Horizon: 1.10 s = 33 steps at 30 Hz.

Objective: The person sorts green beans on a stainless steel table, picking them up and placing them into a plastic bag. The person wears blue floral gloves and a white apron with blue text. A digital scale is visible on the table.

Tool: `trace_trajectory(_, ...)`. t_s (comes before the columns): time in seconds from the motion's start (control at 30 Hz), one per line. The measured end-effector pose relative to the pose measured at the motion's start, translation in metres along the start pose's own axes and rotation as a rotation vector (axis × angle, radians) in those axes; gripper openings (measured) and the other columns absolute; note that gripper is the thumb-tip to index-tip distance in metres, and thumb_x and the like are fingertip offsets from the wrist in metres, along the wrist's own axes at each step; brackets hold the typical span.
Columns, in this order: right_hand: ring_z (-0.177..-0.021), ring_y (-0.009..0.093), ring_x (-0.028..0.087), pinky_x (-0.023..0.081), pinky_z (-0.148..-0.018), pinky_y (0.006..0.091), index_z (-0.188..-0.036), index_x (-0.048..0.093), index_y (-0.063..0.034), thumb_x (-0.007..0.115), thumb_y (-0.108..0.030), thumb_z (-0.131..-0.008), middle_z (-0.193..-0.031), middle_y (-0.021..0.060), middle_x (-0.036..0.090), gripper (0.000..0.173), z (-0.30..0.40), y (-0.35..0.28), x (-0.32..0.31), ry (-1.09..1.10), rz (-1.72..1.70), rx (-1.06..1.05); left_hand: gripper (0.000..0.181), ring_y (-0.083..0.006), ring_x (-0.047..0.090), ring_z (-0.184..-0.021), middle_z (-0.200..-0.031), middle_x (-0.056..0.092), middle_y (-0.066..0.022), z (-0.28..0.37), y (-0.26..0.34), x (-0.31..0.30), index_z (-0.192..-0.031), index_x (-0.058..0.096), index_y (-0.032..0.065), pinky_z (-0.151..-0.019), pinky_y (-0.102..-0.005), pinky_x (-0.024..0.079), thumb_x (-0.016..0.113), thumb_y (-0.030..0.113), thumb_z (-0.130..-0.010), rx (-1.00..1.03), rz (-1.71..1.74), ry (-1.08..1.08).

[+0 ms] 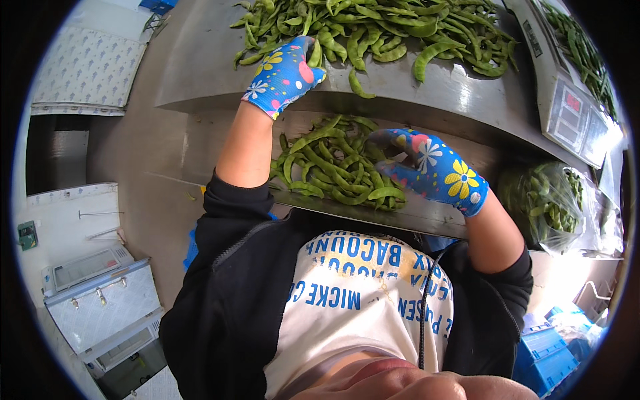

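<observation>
My left hand (286, 76), in a blue glove printed with flowers and dots, is at the near left edge of a heap of green bean pods (370, 30) on the raised metal shelf. A single pod (315, 54) shows between its thumb and curled fingers. Lower and to the right, my right hand (430, 165), gloved alike, hovers at the right side of a second pile of bean pods (335, 165) on the lower metal surface (425, 215). Its thumb and fingers are apart, with no pod visible between them. The fingertips are darkened and partly blend into shadow.
A digital scale (575, 115) with a lit display stands at right, more long green beans (580, 45) on top. Beneath it lies a clear plastic bag of pods (550, 200). Blue crates (545, 355) sit at lower right; chest freezers (105, 305) stand at lower left.
</observation>
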State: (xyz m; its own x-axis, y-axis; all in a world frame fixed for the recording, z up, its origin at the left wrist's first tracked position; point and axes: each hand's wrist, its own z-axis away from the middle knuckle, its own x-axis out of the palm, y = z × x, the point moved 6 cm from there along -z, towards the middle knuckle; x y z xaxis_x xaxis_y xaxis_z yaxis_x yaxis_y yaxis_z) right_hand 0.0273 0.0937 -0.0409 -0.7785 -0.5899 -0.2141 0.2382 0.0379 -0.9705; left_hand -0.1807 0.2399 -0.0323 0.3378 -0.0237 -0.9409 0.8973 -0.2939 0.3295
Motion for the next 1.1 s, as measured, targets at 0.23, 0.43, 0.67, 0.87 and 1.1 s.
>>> trace_trajectory(0.23,-0.073,0.01,0.058,0.049,-0.063,0.0244,-0.123,0.056,-0.0054,0.063,-0.012,-0.088,-0.095,0.0056,0.062,0.037,0.002,0.013,-0.006,0.132,0.242,-0.059,0.035,-0.0118,0.06,-0.082,-0.095,0.065,-0.0037,0.004,-0.035,-0.035,-0.114,0.061,0.0007,-0.072,-0.0249,0.047,0.064,0.01,-0.081,-0.129,0.837,-0.108)
trace_trajectory(0.43,-0.079,0.005,0.055,0.048,-0.07,0.0229,-0.12,0.056,-0.0034,0.063,-0.011,-0.09,-0.093,0.0003,0.064,0.032,0.003,-0.007,-0.026,0.271,-0.182,0.009,0.03,-0.0091,0.058,-0.08,-0.091,0.062,-0.0009,0.023,0.055,-0.04,-0.111,0.061,0.0031,-0.069,-0.0245,0.048,0.066,0.007,-0.082,0.189,1.118,-0.264)
trace_trajectory(0.67,-0.078,0.007,0.059,0.05,-0.067,0.0249,-0.107,0.062,-0.0052,0.063,-0.016,-0.091,-0.09,0.0,0.064,0.019,-0.001,0.026,-0.02,0.367,-0.724,0.027,0.032,-0.0072,0.055,-0.084,-0.093,0.063,-0.0017,0.054,0.104,-0.007,-0.11,0.063,-0.0003,-0.078,-0.0241,0.046,0.07,0.011,-0.082,0.206,0.922,-0.676)
trace_trajectory(0.87,-0.08,0.011,0.062,0.049,-0.068,0.0259,-0.109,0.061,-0.0047,0.06,-0.022,-0.091,-0.092,0.0026,0.065,0.025,0.005,0.021,-0.03,0.382,-0.632,0.011,0.028,-0.0129,0.06,-0.091,-0.1,0.067,-0.0051,0.054,0.082,-0.024,-0.116,0.06,0.0024,-0.08,-0.0261,0.049,0.061,0.016,-0.092,0.618,0.704,-0.533)
trace_trajectory(1.1,-0.09,0.008,0.057,0.046,-0.082,0.0247,-0.11,0.063,-0.0024,0.06,-0.012,-0.091,-0.098,0.0009,0.065,0.023,0.003,0.014,-0.014,0.146,-0.406,0.003,0.043,-0.0308,0.056,-0.107,-0.114,0.06,-0.0148,0.0,0.004,-0.04,-0.12,0.058,0.0083,-0.093,-0.0372,0.045,0.069,0.009,-0.078,0.302,0.397,0.369)
